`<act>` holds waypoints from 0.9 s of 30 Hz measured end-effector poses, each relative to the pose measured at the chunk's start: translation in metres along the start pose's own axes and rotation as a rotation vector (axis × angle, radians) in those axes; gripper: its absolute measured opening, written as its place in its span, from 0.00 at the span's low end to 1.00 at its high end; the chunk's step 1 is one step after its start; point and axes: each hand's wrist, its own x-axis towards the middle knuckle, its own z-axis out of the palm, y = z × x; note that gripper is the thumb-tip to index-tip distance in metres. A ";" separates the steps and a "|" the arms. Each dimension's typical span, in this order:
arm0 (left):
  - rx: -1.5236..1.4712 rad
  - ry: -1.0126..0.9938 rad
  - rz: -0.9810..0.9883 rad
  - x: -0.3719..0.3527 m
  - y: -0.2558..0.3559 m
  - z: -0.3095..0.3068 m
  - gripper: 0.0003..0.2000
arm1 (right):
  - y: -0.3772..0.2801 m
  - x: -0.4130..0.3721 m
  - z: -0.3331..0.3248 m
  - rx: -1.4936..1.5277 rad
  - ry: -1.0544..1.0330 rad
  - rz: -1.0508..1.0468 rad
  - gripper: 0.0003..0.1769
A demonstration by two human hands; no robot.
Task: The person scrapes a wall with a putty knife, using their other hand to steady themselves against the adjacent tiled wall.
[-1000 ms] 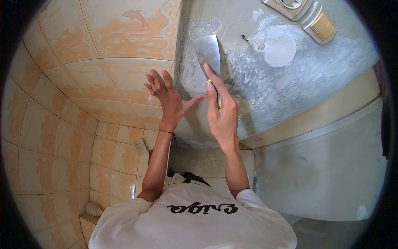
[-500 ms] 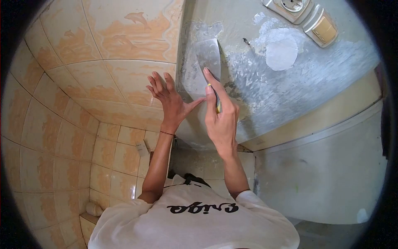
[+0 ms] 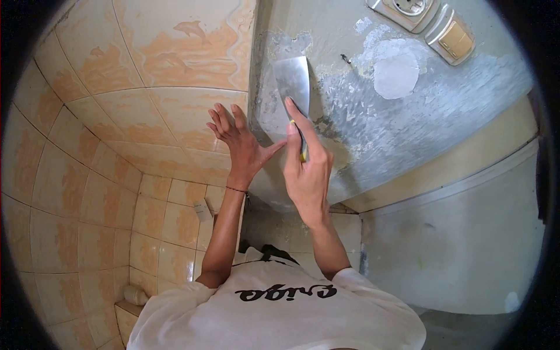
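Observation:
My right hand point(image 3: 310, 169) grips a putty knife point(image 3: 293, 79) by its black and yellow handle, with the index finger laid along the metal blade. The broad end of the blade points up over the rough grey wall point(image 3: 361, 122), near its edge with the tiles. To the left, my left hand point(image 3: 238, 140) is spread open and holds nothing. Its fingers lie over the tiled wall point(image 3: 192, 52), and its thumb reaches toward the knife handle. A pale round patch point(image 3: 396, 69) shows on the grey wall.
At the top right a socket point(image 3: 410, 7) and a light switch point(image 3: 454, 41) are fixed to the wall. A smooth grey panel point(image 3: 449, 239) stands at the lower right. A small whitish object point(image 3: 135, 295) sits on a ledge at the lower left.
My right hand has shifted slightly left with the putty knife, and the blade looks brighter. My left hand stays nearly where it was, still spread.

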 end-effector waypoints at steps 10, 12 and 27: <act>-0.004 -0.001 0.007 -0.002 -0.003 0.004 0.72 | 0.006 -0.001 0.014 -0.072 0.096 -0.095 0.20; -0.005 -0.020 -0.006 -0.006 -0.003 0.003 0.72 | 0.011 -0.001 0.017 -0.054 0.147 -0.185 0.20; -0.013 -0.021 -0.002 -0.004 -0.002 0.002 0.73 | -0.001 -0.002 0.012 -0.020 0.118 -0.083 0.20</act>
